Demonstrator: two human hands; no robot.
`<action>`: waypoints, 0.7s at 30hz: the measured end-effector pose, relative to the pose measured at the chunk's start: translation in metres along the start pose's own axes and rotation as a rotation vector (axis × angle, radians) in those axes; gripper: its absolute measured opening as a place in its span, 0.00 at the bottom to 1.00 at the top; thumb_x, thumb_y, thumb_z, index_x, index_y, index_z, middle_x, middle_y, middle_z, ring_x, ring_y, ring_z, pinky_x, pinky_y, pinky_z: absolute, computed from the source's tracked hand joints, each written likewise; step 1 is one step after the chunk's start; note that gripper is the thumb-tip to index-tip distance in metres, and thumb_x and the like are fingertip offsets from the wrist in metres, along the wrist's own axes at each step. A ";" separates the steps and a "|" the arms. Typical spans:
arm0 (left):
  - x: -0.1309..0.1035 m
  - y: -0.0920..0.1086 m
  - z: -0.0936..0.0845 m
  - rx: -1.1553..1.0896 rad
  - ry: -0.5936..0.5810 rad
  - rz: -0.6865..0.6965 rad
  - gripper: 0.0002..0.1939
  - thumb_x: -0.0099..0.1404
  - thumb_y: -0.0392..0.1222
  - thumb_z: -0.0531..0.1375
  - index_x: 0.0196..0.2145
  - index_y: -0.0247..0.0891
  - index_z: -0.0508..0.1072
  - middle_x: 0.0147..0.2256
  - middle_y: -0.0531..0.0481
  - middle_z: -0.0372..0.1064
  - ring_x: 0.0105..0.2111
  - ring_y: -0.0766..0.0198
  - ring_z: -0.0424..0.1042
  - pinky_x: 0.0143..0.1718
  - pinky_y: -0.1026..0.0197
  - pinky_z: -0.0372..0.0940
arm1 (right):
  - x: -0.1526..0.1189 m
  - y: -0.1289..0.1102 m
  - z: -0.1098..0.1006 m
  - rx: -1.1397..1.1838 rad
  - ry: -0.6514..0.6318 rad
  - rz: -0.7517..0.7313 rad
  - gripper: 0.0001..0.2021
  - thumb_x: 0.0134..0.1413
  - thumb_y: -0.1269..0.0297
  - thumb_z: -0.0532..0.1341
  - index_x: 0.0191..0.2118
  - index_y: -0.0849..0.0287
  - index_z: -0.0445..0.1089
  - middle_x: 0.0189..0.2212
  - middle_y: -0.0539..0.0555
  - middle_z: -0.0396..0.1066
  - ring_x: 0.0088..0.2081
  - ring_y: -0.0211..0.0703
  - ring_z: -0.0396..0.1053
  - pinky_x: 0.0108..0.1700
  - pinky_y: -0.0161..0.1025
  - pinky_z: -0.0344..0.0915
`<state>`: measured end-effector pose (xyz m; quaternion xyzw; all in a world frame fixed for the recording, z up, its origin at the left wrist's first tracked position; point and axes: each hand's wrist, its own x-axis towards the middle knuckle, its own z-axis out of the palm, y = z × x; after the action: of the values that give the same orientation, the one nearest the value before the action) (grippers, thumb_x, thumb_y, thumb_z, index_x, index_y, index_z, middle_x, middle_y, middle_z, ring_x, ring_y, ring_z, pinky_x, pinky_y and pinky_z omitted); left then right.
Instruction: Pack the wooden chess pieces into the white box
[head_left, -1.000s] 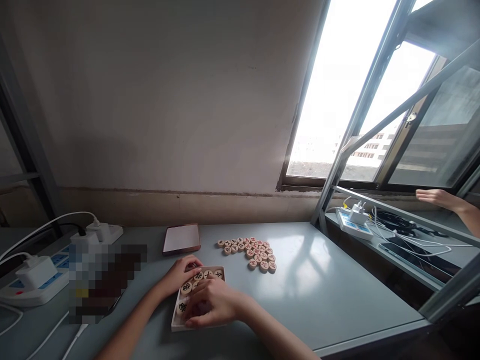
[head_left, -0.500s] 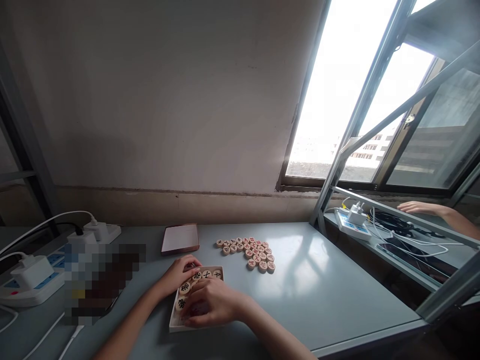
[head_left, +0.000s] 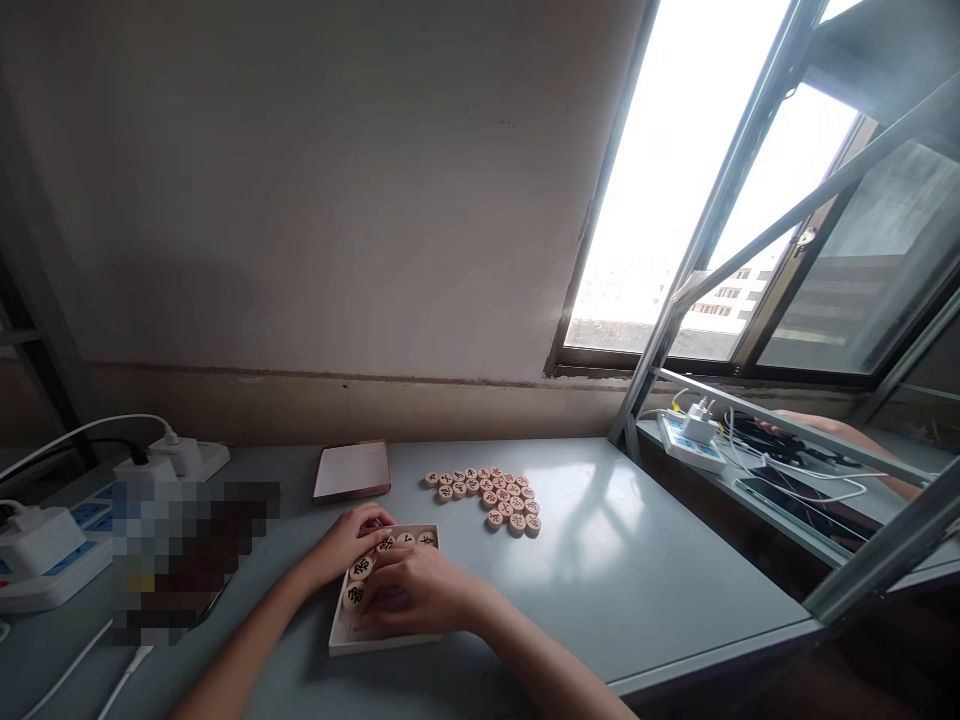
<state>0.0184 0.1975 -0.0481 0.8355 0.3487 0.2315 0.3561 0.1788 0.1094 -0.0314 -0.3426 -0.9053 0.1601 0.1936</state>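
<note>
A shallow white box [head_left: 437, 535] on the desk holds several round wooden Chinese chess pieces [head_left: 361, 567] with black characters. My left hand [head_left: 358, 540] lies at the box's far left corner, fingers bent over the rim and touching it. Inside the box is my right hand [head_left: 420, 590], palm down, its fingers curled toward the near left pieces. Whatever is under those fingertips is hidden. Beyond the box to the right, more Chinese chess pieces [head_left: 501, 497], many with red characters, lie in close rows on the desk.
An open box lid [head_left: 352, 470] lies behind the box. Power strips [head_left: 90, 520] with white plugs and cables stand at the left, beside a pixelated patch. Past the metal frame [head_left: 660, 340], another person's hand [head_left: 787, 422] is over cables on a neighbouring desk.
The view has shifted slightly, so the desk items sit a little further left. My right hand stays curled in the box. The other person's hand has lowered onto the cables.
</note>
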 end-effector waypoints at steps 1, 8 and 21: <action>0.000 0.000 0.000 0.002 0.000 0.003 0.14 0.59 0.47 0.52 0.33 0.35 0.72 0.36 0.46 0.70 0.39 0.57 0.68 0.41 0.60 0.61 | 0.000 0.000 0.000 -0.005 0.008 -0.006 0.11 0.53 0.60 0.58 0.40 0.56 0.72 0.37 0.50 0.71 0.39 0.36 0.66 0.44 0.30 0.59; 0.000 -0.001 0.001 0.004 -0.004 -0.002 0.13 0.59 0.46 0.52 0.33 0.35 0.72 0.36 0.46 0.70 0.38 0.58 0.68 0.40 0.60 0.61 | 0.000 0.005 0.004 -0.013 0.028 -0.022 0.11 0.55 0.61 0.56 0.40 0.56 0.73 0.38 0.49 0.72 0.43 0.36 0.65 0.46 0.30 0.58; 0.001 -0.009 0.002 -0.020 -0.001 0.033 0.13 0.58 0.45 0.53 0.33 0.35 0.72 0.36 0.46 0.71 0.39 0.58 0.68 0.42 0.59 0.62 | 0.002 0.003 -0.001 -0.061 0.081 -0.014 0.11 0.55 0.60 0.57 0.40 0.56 0.72 0.40 0.52 0.69 0.45 0.38 0.62 0.48 0.33 0.58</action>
<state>0.0164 0.2020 -0.0557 0.8375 0.3325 0.2405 0.3610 0.1798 0.1128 -0.0314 -0.3484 -0.9034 0.1171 0.2209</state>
